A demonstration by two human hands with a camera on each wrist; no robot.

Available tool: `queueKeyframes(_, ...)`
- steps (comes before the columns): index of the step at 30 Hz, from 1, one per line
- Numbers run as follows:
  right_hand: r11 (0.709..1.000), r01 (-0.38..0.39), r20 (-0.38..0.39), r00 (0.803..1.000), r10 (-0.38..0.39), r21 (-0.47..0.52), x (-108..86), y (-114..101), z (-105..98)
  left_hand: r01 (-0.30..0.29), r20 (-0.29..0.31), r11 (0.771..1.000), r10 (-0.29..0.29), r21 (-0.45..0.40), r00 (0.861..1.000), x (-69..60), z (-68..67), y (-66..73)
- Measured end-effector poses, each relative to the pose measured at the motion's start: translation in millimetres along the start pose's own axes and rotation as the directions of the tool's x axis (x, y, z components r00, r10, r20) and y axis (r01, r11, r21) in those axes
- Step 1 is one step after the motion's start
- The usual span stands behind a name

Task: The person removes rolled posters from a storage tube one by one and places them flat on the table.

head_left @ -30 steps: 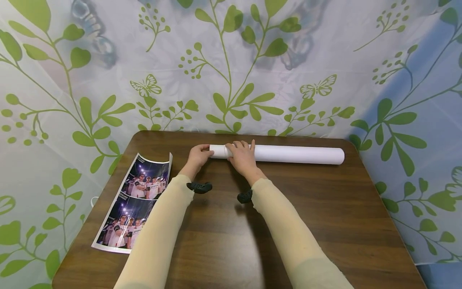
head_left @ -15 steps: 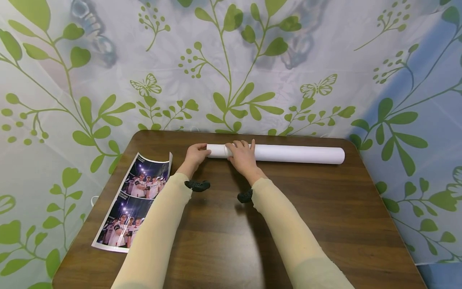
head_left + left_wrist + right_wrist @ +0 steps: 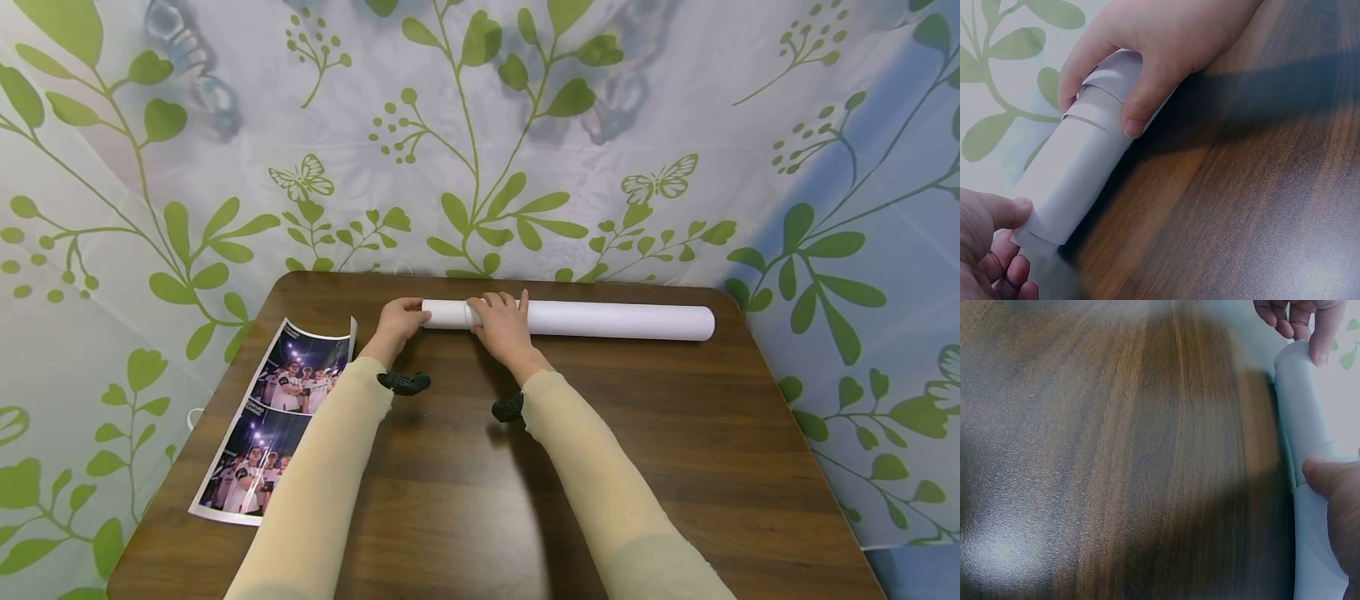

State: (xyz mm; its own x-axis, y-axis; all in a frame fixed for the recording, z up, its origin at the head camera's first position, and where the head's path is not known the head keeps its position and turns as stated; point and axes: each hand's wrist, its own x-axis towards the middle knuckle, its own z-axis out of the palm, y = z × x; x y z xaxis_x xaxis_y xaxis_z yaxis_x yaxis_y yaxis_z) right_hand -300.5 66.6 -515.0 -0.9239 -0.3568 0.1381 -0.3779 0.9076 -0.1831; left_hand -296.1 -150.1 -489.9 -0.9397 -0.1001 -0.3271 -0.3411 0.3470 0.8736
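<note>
A long white paper roll [image 3: 622, 320] lies along the far side of the table. From its left end sticks out a slightly narrower white section [image 3: 445, 313]. My left hand [image 3: 396, 327] pinches the tip of that section, thumb on the near side in the left wrist view. Across the joint between the two widths, my right hand [image 3: 507, 330] grips the roll, its thumb in front and fingers over the far side. Overlapping paper edges [image 3: 1094, 122] show just under the right hand in the left wrist view. The inside of the roll is hidden.
A glossy photo sheet [image 3: 300, 410] with two group pictures lies on the left of the brown wooden table [image 3: 675, 467], its upper right corner curled up. Behind the table hangs a leaf-patterned cloth [image 3: 510, 150]. Black devices [image 3: 403, 383] sit at both wrists.
My left hand has moved a little to the left with the narrow section, so more of it shows outside the wider roll. The right hand has stayed in place.
</note>
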Motion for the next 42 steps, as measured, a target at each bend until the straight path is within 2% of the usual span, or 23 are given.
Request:
queueKeyframes(9, 1.000, -0.002, 0.000, 1.000, 0.002, -0.005, 0.1, 0.8, 1.1, 0.009, -0.024, 1.000, -0.009, -0.006, 1.000, 3.5, -3.0, -1.3)
queueKeyframes(18, 1.000, -0.010, 0.008, 1.000, 0.010, 0.001, 1.0, 0.5, 1.7, 0.050, -0.022, 0.999, -0.050, 0.009, 0.999, 5.8, -6.2, -3.4)
queueKeyframes(21, 1.000, -0.010, 0.012, 1.000, 0.010, -0.002, 1.5, 0.6, 1.8, 0.053, -0.023, 0.999, -0.053, 0.006, 0.998, 8.2, -6.7, -4.5)
queueKeyframes(33, 1.000, -0.011, 0.027, 1.000, 0.011, -0.003, 1.5, 0.6, 1.0, 0.053, -0.024, 0.998, -0.052, 0.033, 0.998, 4.3, -10.3, -3.7)
queueKeyframes(42, 1.000, -0.010, 0.025, 1.000, 0.010, 0.004, 0.3, 0.4, -0.4, 0.051, -0.048, 0.998, -0.050, 0.022, 0.998, 7.9, -10.6, -7.8)
